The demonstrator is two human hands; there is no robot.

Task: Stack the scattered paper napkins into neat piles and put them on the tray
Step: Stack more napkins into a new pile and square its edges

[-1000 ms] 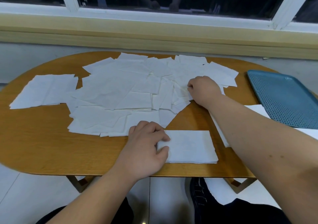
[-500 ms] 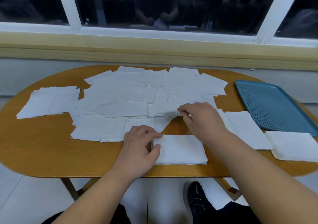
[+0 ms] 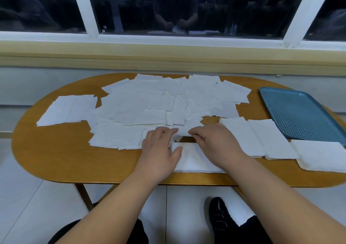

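Many white paper napkins (image 3: 149, 103) lie scattered and overlapping across the middle of the oval wooden table (image 3: 56, 159). A neat pile (image 3: 194, 162) sits at the front edge. Just beyond that pile, my right hand (image 3: 215, 142) pinches the right edge of a single napkin (image 3: 184, 131). My left hand (image 3: 159, 148) touches that napkin's left edge with its fingers, while its thumb rests on the pile's left corner. The blue perforated tray (image 3: 299, 112) lies at the far right with nothing on it.
Stacked napkins lie right of my hands: two side by side (image 3: 241, 135) (image 3: 271, 139) and a thicker pile (image 3: 322, 154) near the tray's front. A separate patch of napkins (image 3: 69, 109) lies at the left. A window sill runs behind the table.
My right hand drew a napkin from the scattered heap toward the front pile. My left hand's fingers moved up from the pile's edge to meet that napkin. The view tilted up.
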